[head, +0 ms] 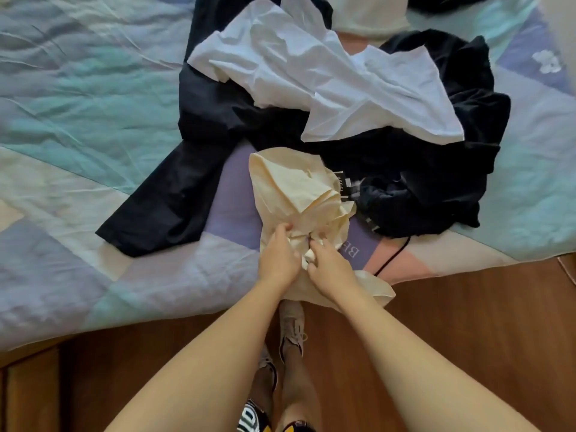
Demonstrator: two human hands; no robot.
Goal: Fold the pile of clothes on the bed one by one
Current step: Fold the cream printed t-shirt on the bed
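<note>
Both hands, left [278,256] and right [328,265], gripping cream garment [296,188] at bed [78,120] edge, white shirt [327,79] atop black clothes [436,169] beyond

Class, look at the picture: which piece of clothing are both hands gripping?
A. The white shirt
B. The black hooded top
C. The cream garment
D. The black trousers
C: the left hand and right hand both bunch the cream garment at the bed's near edge, while the white shirt lies untouched on the pile.
</note>
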